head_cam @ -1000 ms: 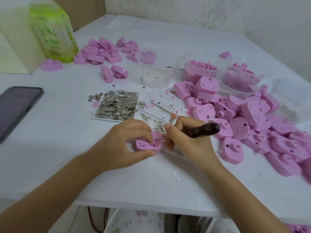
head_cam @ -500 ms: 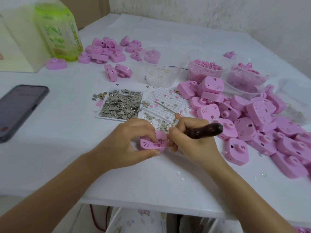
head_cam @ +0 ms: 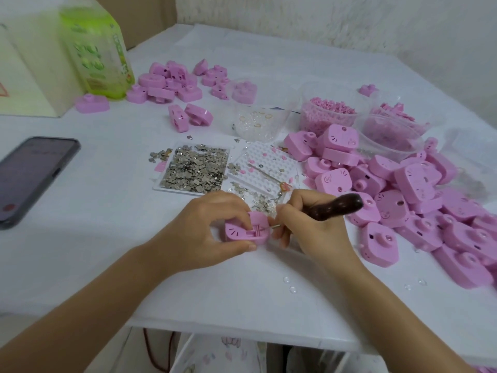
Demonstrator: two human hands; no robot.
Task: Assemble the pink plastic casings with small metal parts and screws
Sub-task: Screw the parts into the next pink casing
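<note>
My left hand (head_cam: 207,230) grips a pink plastic casing (head_cam: 243,232) just above the white table, thumb under it and fingers curled over its top. My right hand (head_cam: 309,227) holds a screwdriver with a dark brown handle (head_cam: 338,207); its thin metal tip (head_cam: 275,226) points into the open side of the casing. A white tray of small metal parts (head_cam: 195,168) lies just beyond my hands. Beside it sits a white dimpled tray (head_cam: 266,168) with a few pink bits and tiny screws.
A large pile of pink casings (head_cam: 403,200) fills the right side. Another group of casings (head_cam: 172,82) lies at the back left by a green bottle (head_cam: 96,47). Clear tubs (head_cam: 328,111) of pink parts stand behind. A phone (head_cam: 32,176) lies at left.
Both hands stay together on the casing, with the screwdriver tip still at its side. Only the camera view has shifted slightly.
</note>
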